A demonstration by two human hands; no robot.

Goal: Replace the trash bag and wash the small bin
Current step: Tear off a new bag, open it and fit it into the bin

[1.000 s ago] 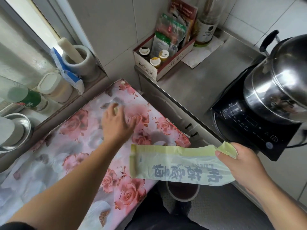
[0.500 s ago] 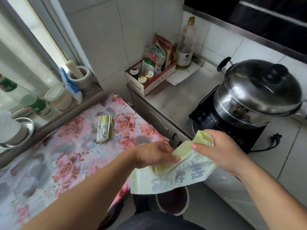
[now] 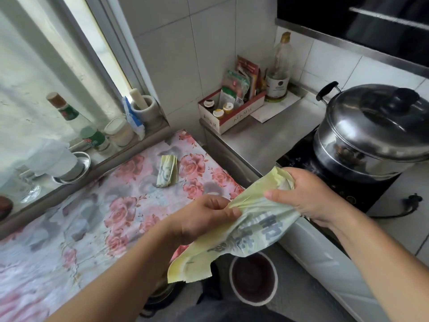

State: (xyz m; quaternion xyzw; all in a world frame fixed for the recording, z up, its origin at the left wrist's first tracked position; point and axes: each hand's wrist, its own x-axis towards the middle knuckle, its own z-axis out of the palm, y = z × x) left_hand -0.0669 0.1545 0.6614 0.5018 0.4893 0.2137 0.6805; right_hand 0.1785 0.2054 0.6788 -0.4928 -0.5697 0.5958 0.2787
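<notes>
A pale yellow-green trash bag [image 3: 241, 238] with grey printed characters hangs between my hands, above the floor. My left hand [image 3: 204, 217] pinches its upper edge near the middle. My right hand [image 3: 308, 196] grips the bunched top end of the bag. Below the bag stands the small round bin [image 3: 253, 277], white-rimmed and dark inside, partly hidden by the bag's lower corner. A folded stack of spare bags [image 3: 167, 170] lies on the floral-covered surface [image 3: 97, 217].
A steel pot [image 3: 373, 133] sits on a black induction cooker [image 3: 301, 156] at right, its plug [image 3: 413, 198] on the counter. A box of spice bottles [image 3: 229, 112] and an oil bottle [image 3: 278, 73] stand at the back. Jars, a mortar [image 3: 144, 108] and a steel bowl [image 3: 76, 168] line the windowsill.
My left hand left the folded bags on the floral surface and came across to pinch the bag. The bag went from stretched flat to bunched and spreading between both hands.
</notes>
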